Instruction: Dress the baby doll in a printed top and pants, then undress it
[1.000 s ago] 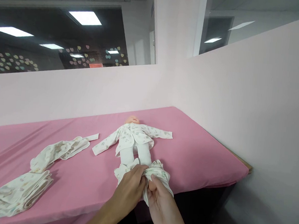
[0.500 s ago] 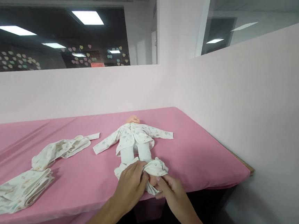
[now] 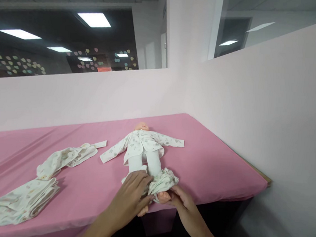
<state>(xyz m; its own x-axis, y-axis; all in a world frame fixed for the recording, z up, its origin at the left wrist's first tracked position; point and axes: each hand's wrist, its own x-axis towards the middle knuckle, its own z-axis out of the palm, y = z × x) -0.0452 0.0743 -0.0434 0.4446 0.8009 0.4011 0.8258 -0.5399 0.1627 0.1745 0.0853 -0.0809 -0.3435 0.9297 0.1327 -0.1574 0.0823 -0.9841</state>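
Right hand (image 3: 183,201): fingers touching bunched pants (image 3: 163,181) beside one foot (image 3: 164,197); I can't tell if they're clamped. Left hand (image 3: 135,186) covers the other leg's bunch, grip hidden. Pants: white, greenish print, crumpled round the doll's (image 3: 152,162) lower legs, both feet out, near table edge. Doll flat on pink cover (image 3: 211,167), head at 12 o'clock, torso in printed jacket (image 3: 145,141), hem parted. Patterned garment (image 3: 64,158) at 10, folded cloth (image 3: 17,204) at 9.
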